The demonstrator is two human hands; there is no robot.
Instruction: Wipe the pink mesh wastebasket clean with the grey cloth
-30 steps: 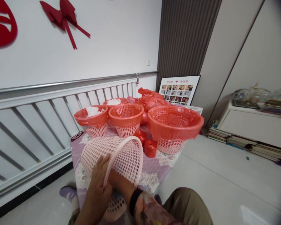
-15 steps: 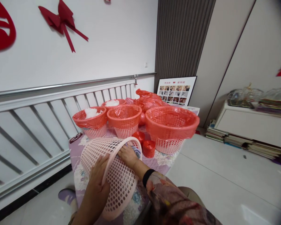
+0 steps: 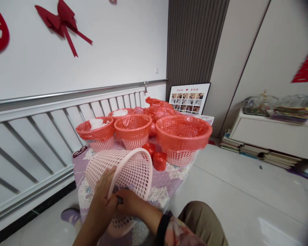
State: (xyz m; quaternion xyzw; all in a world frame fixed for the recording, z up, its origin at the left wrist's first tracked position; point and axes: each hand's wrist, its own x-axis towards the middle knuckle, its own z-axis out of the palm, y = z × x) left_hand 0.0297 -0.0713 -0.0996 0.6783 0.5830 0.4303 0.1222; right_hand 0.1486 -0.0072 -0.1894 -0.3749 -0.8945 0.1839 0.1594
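A pale pink plastic mesh basket (image 3: 100, 164) lies tilted on its side, its mouth facing right and toward me. My left hand (image 3: 104, 198) grips the near-left rim, fingers on the outside. My right hand (image 3: 129, 202) is closed at the lower part of the mouth, close to my left thumb. A crumpled greyish cloth (image 3: 120, 200) pokes out of that fist; most of it is hidden. Behind the basket stand two rolls of red plastic, one of them a red roll (image 3: 159, 161) nearer the large basket.
Red-plastic-lined baskets stand behind: a large basket (image 3: 181, 155), a middle basket (image 3: 135, 141) and a left basket (image 3: 101, 143) with white stuff inside. A red plastic bundle (image 3: 159, 109) lies at the back. Glasses (image 3: 79, 151) rest on the floral tablecloth (image 3: 157, 196). A white radiator (image 3: 53, 136) runs along the wall.
My right hand has moved from the far inside wall of the basket down to the lower rim, near my left hand. The left hand keeps its hold. The view has shifted slightly.
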